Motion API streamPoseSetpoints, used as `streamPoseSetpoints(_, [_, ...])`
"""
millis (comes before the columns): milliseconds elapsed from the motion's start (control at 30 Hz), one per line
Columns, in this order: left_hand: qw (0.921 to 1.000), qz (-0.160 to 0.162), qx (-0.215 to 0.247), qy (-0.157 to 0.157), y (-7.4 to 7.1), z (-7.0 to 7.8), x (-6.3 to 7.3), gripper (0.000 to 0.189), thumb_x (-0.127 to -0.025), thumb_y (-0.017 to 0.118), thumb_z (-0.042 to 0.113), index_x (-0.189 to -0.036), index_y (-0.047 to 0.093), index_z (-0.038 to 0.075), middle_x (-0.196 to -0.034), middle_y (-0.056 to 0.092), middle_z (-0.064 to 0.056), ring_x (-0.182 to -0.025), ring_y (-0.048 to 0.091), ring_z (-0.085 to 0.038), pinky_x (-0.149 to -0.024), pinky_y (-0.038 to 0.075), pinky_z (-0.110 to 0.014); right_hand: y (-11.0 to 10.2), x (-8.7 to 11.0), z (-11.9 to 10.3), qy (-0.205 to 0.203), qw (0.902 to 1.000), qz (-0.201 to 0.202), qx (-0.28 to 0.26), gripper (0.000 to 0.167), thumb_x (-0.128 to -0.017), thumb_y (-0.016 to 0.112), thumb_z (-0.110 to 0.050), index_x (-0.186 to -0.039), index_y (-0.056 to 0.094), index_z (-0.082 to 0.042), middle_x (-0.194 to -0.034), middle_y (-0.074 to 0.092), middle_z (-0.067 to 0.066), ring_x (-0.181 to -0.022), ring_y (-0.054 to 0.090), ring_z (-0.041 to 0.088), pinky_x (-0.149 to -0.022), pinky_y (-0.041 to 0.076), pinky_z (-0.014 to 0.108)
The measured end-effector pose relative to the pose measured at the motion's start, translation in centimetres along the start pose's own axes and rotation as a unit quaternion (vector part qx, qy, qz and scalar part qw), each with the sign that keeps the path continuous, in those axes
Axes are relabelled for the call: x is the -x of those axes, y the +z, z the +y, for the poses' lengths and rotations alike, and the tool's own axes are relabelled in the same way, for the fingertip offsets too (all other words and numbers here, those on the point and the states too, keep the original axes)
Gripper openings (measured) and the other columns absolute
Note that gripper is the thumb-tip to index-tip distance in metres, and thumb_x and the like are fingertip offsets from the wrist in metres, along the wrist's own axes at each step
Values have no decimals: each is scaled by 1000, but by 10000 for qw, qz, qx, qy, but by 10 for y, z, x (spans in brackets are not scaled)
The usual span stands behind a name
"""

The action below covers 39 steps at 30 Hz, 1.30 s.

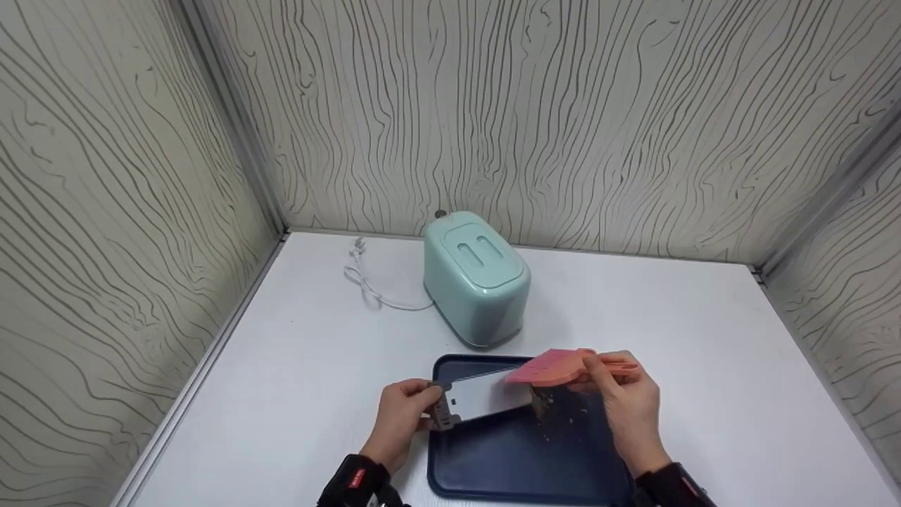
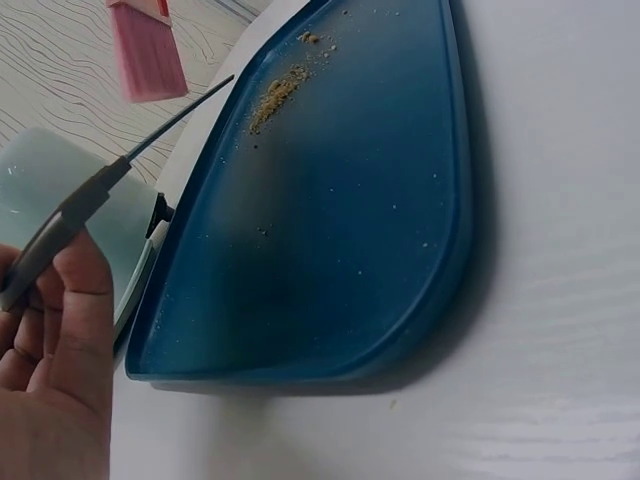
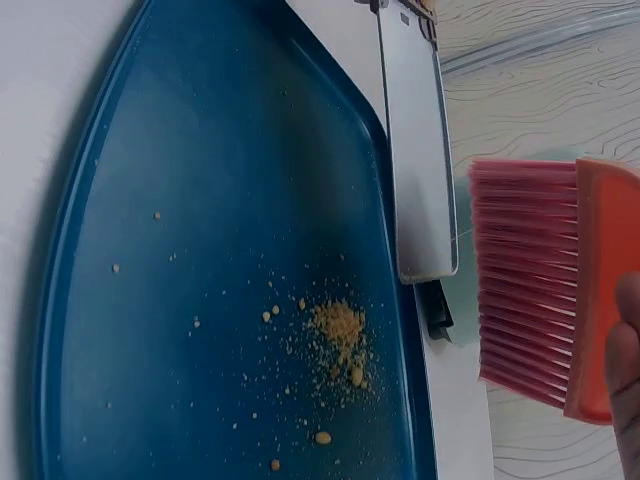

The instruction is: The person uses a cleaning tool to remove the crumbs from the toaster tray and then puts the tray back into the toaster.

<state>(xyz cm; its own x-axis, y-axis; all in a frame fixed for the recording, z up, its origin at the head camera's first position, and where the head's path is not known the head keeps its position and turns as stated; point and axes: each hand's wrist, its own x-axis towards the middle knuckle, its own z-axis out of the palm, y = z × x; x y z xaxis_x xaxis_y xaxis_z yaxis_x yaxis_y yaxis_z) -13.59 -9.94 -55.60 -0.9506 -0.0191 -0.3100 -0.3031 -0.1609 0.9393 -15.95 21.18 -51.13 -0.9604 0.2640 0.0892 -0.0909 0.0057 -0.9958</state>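
Observation:
My left hand [image 1: 402, 417] pinches the grey end of a flat metal crumb tray [image 1: 486, 396], held above a dark blue serving tray [image 1: 521, 461]. In my right hand [image 1: 631, 410] is an orange hand brush [image 3: 605, 290], gripped by its handle. Its pink bristles [image 3: 525, 275] point left, over the far end of the crumb tray in the head view. Brown crumbs [image 3: 338, 325] lie in a small heap on the serving tray, with loose bits scattered round it. A few crumbs cling along the crumb tray's end edge in the right wrist view.
A mint-green toaster [image 1: 479, 274] stands just behind the serving tray. Its white cord [image 1: 373, 292] and plug lie to the left on the white table [image 1: 676, 317]. Wood-grain patterned panels [image 1: 493, 120] enclose the table at the back and both sides.

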Motion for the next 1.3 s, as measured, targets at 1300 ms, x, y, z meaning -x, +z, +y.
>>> streamPoseSetpoints(1300, [9996,-163,-89,221,-4,9,3,23,-97,67,15,-109,71,-4,-90,71,-4,-82,64,-15,-66,57,-30,-15,3,7,425,9916,85,1217,49,-94,71,-47,-87,57,-1,-68,72,17,-57,72,29,-58,61,39])
